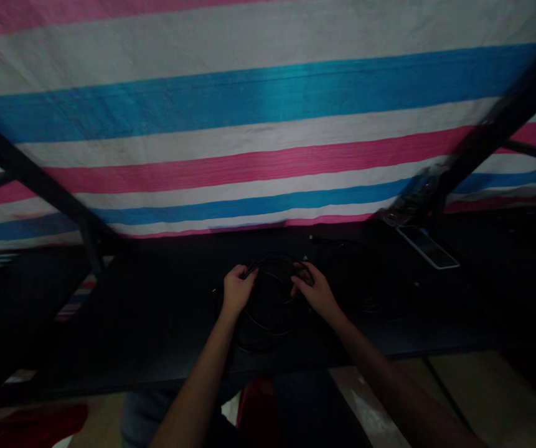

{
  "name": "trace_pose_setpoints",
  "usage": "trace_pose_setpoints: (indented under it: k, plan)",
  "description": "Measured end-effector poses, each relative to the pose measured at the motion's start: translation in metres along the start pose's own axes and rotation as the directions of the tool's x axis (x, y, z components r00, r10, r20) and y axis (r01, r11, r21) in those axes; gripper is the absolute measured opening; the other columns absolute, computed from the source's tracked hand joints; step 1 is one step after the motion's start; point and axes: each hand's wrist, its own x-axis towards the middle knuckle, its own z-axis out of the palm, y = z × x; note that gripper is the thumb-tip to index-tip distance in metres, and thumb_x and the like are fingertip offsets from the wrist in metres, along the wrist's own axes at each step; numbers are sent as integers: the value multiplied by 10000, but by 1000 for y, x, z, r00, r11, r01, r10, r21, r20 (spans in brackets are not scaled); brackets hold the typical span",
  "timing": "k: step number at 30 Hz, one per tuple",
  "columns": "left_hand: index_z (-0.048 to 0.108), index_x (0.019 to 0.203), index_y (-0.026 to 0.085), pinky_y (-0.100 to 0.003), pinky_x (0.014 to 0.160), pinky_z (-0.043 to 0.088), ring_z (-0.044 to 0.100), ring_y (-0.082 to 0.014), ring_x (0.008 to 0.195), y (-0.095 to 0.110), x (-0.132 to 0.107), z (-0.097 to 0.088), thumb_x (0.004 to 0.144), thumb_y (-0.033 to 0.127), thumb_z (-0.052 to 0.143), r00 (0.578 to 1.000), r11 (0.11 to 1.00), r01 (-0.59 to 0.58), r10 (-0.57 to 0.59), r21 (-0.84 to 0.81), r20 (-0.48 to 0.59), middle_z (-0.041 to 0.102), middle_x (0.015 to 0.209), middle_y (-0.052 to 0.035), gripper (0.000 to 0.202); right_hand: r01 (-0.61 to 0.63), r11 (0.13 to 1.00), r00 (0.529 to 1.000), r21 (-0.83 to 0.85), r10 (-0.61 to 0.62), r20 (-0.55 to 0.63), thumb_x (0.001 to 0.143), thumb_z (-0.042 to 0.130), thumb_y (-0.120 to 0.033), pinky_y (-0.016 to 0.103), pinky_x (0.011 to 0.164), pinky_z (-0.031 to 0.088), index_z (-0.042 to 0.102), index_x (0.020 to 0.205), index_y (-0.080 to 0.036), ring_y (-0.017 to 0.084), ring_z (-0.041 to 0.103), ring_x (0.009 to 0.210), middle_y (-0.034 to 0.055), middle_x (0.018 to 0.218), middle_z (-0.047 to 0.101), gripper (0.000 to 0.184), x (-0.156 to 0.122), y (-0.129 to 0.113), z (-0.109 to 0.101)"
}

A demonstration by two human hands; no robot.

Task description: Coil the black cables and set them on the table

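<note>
Forearms [197, 386] over dark table [122, 336]; left hand [237, 289], right hand [314, 292] gripping black cable coil [270, 323]; striped tarp [249, 124] beyond.

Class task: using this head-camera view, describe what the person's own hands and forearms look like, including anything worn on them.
The left hand and right hand are bare, without gloves. The left forearm and right forearm show no sleeves, watches or bands; dim light hides any finer markings.

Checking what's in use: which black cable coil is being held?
The nearer coil, held by the left hand and right hand; the other coil lies untouched to its right.
</note>
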Motion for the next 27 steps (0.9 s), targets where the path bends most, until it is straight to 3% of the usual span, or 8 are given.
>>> trace_pose_setpoints:
  k: [3, 7, 11, 14, 17, 21, 24, 27]
  plan:
    - [590, 634, 194, -256, 595, 435, 573, -152, 600, 0, -3, 0, 832, 389, 676, 999, 997, -14, 18, -80, 46, 564, 614, 20, 291, 17, 1000, 997, -6, -17, -73, 860, 630, -500, 308, 512, 492, 560, 1152, -188, 135, 579, 434, -43, 662, 615, 433, -1, -3, 1]
    - [616, 1044, 193, -263, 566, 509, 663, -150, 599, 4, -9, 5, 862, 400, 653, 994, 975, -39, 60, -219, 91, 702, 853, -21, 278, -15, 1000, 991, 6, 16, -134, 874, 601, -487, 241, 384, 364, 562, 1176, -186, 108, 445, 356, -121, 496, 448, 428, 23, -23, -7]
    - [496, 1251, 215, -267, 594, 552, 666, -122, 579, 9, -18, 6, 842, 297, 686, 994, 954, -87, 101, -286, 35, 710, 948, -25, 458, -116, 993, 993, 30, 117, -24, 813, 654, -442, 208, 328, 294, 615, 1030, -183, 63, 353, 346, -115, 552, 434, 340, 45, -41, -9]
    - [471, 1287, 225, -235, 499, 517, 631, -103, 520, 14, -22, -5, 887, 294, 651, 991, 928, -133, 125, -347, -46, 703, 949, -18, 444, -218, 975, 975, 53, 214, 64, 809, 646, -434, 192, 316, 255, 612, 1036, -175, 55, 302, 348, -124, 546, 396, 346, 36, -45, 0]
    - [554, 1188, 199, -224, 460, 488, 613, -107, 486, 18, -20, -22, 934, 346, 617, 989, 911, -147, 138, -387, -51, 710, 837, -7, 300, -312, 946, 946, 86, 302, 114, 820, 647, -437, 176, 319, 210, 601, 1059, -176, 50, 259, 358, -130, 535, 374, 357, 16, -45, 12]
    - [627, 1120, 177, -255, 574, 548, 682, -153, 586, 18, -12, -39, 916, 382, 656, 995, 941, -80, 95, -329, 28, 708, 716, -7, 290, -399, 897, 916, 191, 379, 135, 810, 698, -420, 163, 341, 166, 607, 1055, -182, 40, 215, 379, -137, 535, 338, 353, -2, -52, 20]
    - [569, 1269, 197, -293, 636, 577, 729, -192, 676, 15, -9, -43, 922, 431, 638, 994, 940, -106, 100, -324, -38, 728, 775, -14, 423, -389, 886, 921, 252, 364, 141, 796, 732, -410, 162, 355, 155, 630, 1052, -179, 36, 199, 398, -133, 555, 322, 360, -8, -70, 16]
    - [590, 1214, 182, -318, 728, 578, 745, -207, 786, 9, -7, -44, 1007, 462, 467, 976, 963, -203, 185, -178, -114, 749, 836, -51, 369, -360, 889, 932, 284, 332, 143, 804, 746, -377, 166, 366, 144, 654, 1050, -187, 41, 202, 419, -118, 587, 315, 325, -12, -96, -2]
